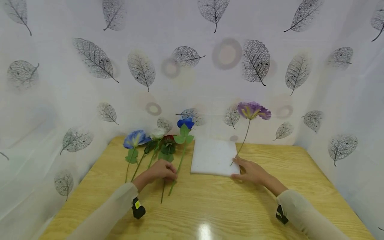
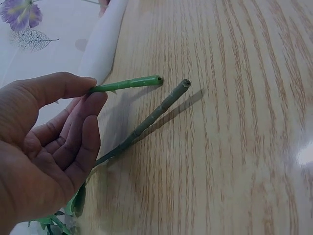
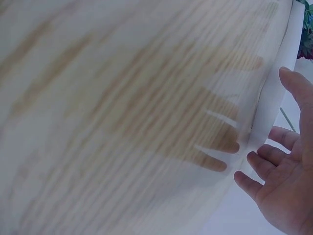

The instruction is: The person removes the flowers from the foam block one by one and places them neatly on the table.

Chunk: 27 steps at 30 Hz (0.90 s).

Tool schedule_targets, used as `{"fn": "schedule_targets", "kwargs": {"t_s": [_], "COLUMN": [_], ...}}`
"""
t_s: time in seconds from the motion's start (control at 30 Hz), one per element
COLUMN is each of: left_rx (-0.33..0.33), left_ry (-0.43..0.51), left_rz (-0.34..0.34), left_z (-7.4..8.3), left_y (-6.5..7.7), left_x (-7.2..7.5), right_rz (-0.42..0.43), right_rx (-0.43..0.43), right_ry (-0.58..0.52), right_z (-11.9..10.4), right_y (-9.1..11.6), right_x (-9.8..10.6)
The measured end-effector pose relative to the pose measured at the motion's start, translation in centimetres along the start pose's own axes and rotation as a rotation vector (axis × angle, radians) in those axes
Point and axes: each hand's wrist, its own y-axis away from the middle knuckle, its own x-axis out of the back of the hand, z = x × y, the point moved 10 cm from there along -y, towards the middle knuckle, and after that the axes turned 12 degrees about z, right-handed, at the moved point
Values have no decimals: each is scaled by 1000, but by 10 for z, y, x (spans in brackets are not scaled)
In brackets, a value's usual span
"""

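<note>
The left hand (image 1: 162, 170) pinches the green stem (image 2: 127, 84) of the blue rose (image 1: 185, 123) between thumb and index finger, the other 3 fingers loosely curled. The bloom lies beyond the hand, left of the white block (image 1: 214, 158) on the table (image 1: 204, 203). A dark stem (image 2: 142, 128) runs under this hand, which covers part of it; which bloom it bears is hard to make out, though the red flower (image 1: 170, 139) lies in line.

The right hand (image 1: 250, 170) is at the block's right edge, its fingers spread wide. The purple flower (image 1: 253, 110) leans up from there, its lower stem crossing the block's corner beside the fingers. Whether they touch that stem, or whether it is fixed in the block, I cannot tell.

The light blue flower (image 1: 135, 139) and white flower (image 1: 157, 133) lie at the left, stems and leaves overlapping. Both wrist views cut off the block, and the head view crops both sleeves (image 1: 102, 213).
</note>
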Motion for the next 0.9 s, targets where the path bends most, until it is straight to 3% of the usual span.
{"fn": "schedule_targets", "kwargs": {"t_s": [0.53, 0.9], "left_rx": [70, 120], "left_ry": [-17, 11], "left_rz": [-60, -55], "left_z": [-9, -11], "left_y": [8, 8], "left_x": [-6, -9], "right_rz": [-2, -3], "right_rx": [-18, -13], "right_ry": [-7, -4], "right_z": [1, 4], "right_y": [-1, 0], "right_x": [2, 0]}}
